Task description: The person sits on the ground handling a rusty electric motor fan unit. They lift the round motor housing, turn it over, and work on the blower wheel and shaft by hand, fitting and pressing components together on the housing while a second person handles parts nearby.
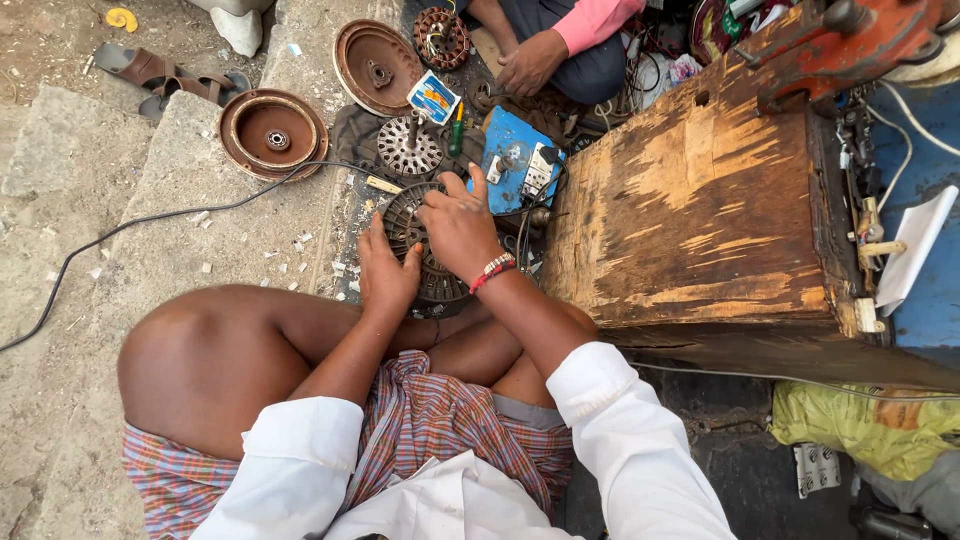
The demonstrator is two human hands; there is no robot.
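Beside a worn wooden workbench (700,190), a person seated on the ground grips a slotted fan-motor stator (425,240) at the knees, left hand (387,272) clasped round its near edge, right hand (460,228) pressed flat on top, fingers spread; a rusty motor cover (273,133) lies nearby.

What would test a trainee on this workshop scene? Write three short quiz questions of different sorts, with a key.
1. True or false: both the left hand and the right hand rest on the slotted round metal core.
2. Multiple choice: which side of the core does the worn wooden box stand on? A) the person's left B) the person's right C) behind the person
3. Fill in: the black cable runs across the ____ floor.

Key: 1 true; 2 B; 3 stone.
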